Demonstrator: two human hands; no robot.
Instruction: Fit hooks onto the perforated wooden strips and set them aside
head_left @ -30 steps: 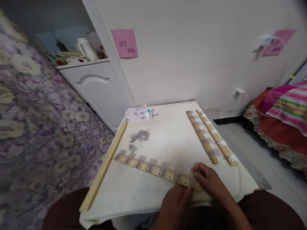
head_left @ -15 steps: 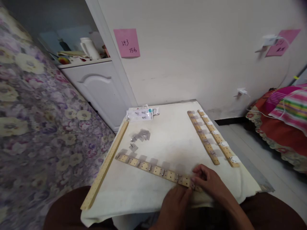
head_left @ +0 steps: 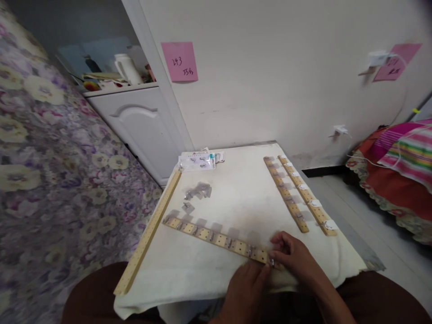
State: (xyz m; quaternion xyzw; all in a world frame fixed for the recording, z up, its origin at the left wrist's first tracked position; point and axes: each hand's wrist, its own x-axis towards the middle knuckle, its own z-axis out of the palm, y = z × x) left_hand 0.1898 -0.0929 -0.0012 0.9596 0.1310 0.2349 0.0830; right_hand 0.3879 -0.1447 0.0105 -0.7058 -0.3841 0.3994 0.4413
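A wooden strip [head_left: 221, 240] with holes lies slanting across the near part of the cloth-covered table. Small silvery metal pieces with clear plastic squares sit along it at intervals. My left hand [head_left: 246, 288] presses its closed fingers on the near edge, close to the strip's right end. There my right hand [head_left: 293, 255] bends over, thumb and forefinger pinched at a small metal piece [head_left: 272, 262]; the fingertips partly hide it. A loose metal piece on a clear square [head_left: 188, 207] and a small heap of the same pieces [head_left: 200, 190] lie beyond the strip's left half.
Two similar strips [head_left: 285, 193] [head_left: 305, 193] lie at the table's right, one bearing white round tags. A bare perforated wooden bar [head_left: 148, 231] runs along the left edge. Clear packets [head_left: 196, 162] lie at the back, by the wall. A floral curtain [head_left: 50, 180] hangs at left.
Both hands stay almost in place at the strip's right end. The metal piece by my right fingertips shows a little more clearly now.
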